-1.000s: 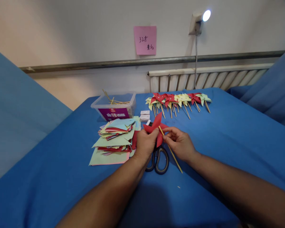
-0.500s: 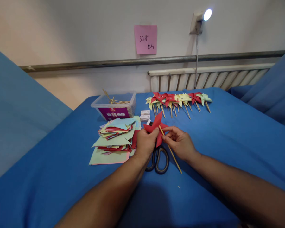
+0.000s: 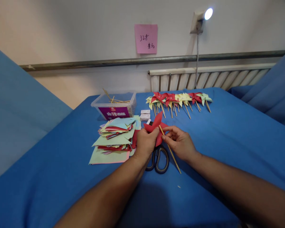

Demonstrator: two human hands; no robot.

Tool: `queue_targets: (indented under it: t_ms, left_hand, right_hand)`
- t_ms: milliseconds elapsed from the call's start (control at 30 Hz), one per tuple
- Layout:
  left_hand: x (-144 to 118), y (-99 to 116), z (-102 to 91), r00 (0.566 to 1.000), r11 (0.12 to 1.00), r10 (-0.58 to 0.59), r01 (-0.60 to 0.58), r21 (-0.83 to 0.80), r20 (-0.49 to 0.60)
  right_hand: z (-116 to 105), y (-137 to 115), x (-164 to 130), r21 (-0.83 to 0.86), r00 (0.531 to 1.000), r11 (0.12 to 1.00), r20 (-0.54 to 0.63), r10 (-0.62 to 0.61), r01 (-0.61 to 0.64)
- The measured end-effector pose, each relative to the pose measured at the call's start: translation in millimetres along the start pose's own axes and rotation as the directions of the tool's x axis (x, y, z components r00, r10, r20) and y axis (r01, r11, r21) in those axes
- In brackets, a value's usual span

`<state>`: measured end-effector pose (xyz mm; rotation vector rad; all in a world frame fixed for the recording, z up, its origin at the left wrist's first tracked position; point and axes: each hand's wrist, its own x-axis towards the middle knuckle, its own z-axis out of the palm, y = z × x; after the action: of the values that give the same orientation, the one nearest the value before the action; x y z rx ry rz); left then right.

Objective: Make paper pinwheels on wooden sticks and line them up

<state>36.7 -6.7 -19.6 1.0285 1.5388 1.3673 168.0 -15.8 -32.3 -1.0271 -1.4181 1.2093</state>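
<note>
Over the middle of the blue-covered worktop (image 3: pixel 61 177), in the head view, both hands meet on one red paper pinwheel (image 3: pixel 155 126). The left hand (image 3: pixel 145 144) is closed on the folded red paper from below and behind, thumb and fingers pinching it near the centre. The right hand (image 3: pixel 180 144) grips a thin wooden stick (image 3: pixel 170 150) between thumb and fingertips close to its upper end, where it meets the paper; the rest of the stick slants down toward the person, its lower tip just above the cloth.

Directly under the hands lies a pair of scissors (image 3: pixel 158 158), loops toward the person. To the left sits a loose pile of coloured paper squares (image 3: pixel 114 139), and behind it a clear plastic box (image 3: pixel 114 106) with more sticks inside. Two small white boxes (image 3: pixel 144 115) lie beside it. A row of finished pinwheels (image 3: pixel 179 100) lines the far edge.

The pinwheel looks very light and flimsy: its blades would likely crease under any squeeze, so the centre, where the layers overlap, seems the safest hold. The stick appears stiff but thin, probably easy to snap if bent, and is best held near the joint.
</note>
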Motion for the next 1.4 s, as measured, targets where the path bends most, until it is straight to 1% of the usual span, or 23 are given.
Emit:
queue_targets:
  t_ms: [167,433,633,733,967,1400]
  left_hand:
    - [1.3,-2.7,0.3,1.0,0.999,0.003,-0.003,-0.032,0.009]
    - [0.3,-1.0,1.0,1.0,0.999,0.009,-0.008,-0.053,0.013]
    - [0.3,-0.3,0.2,1.0,1.0,0.007,-0.007,-0.006,0.005]
    - [0.3,0.3,0.1,1.0,1.0,-0.003,0.003,-0.008,-0.002]
    - [1.3,-0.8,0.0,1.0,1.0,0.017,-0.017,0.007,-0.007]
    - [-4.3,6.2,0.4,0.999,0.998,0.046,-0.045,0.048,-0.01]
  right_hand:
    - [-0.1,0.6,0.2,0.023,1.0,1.0,0.005,0.016,-0.016]
    - [0.4,-1.2,0.6,0.022,0.999,0.999,0.0,0.036,-0.036]
    - [0.7,-2.7,0.3,0.012,0.999,0.999,-0.009,0.034,-0.034]
    - [0.9,-2.8,0.0,0.012,1.0,0.999,-0.006,0.031,-0.031]
    - [1.2,-2.7,-0.7,0.012,1.0,1.0,-0.012,0.027,-0.027]
    - [1.3,-1.3,0.8,0.121,1.0,0.992,0.001,0.031,-0.031]
